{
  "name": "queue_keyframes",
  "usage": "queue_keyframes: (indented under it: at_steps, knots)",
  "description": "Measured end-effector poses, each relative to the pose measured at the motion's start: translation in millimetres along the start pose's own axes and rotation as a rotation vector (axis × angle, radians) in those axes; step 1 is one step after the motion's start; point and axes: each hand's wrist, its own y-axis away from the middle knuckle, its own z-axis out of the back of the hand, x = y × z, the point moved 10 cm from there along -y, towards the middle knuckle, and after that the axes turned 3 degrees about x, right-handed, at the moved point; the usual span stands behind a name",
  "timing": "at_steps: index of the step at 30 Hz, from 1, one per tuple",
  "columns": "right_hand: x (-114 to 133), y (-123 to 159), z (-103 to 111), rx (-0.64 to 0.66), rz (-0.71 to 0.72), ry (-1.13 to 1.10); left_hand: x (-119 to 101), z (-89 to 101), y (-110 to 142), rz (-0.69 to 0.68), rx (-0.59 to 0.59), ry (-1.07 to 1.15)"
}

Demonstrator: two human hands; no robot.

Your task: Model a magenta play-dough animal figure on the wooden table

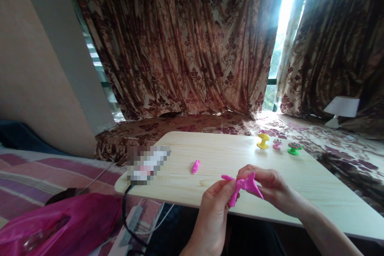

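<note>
A bright pink bow (246, 184), soft-looking like modelling clay, is held up over the near edge of the table between both hands. Its pointed ends flare out to the left and right. My left hand (216, 202) is closed, pinching the bow's left side between thumb and fingers. From the other side my right hand (271, 184) grips it with bent fingers, partly hidden behind the bow. A small pink lump (195, 167) of similar material lies on the table, left of the hands.
On the pale wooden table (228, 148), a yellow mushroom-shaped figure (263, 141), a small pink one (277, 144) and a green one (295, 148) stand at back right. A blurred-out object (148, 166) with a black cable lies left. A white lamp (342, 108) stands beyond.
</note>
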Motion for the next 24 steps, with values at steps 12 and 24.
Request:
queue_keyframes:
  at_steps: [12,24]
  knots:
    - [-74.2,-26.7,60.0,-0.343,-0.187,0.474,-31.9,78.9,-21.3,-0.298,-0.311,-0.574]
    - [-106.2,-35.8,55.1,-0.279,-0.266,0.52,-29.4,87.6,-30.1,-0.345,-0.272,-0.761]
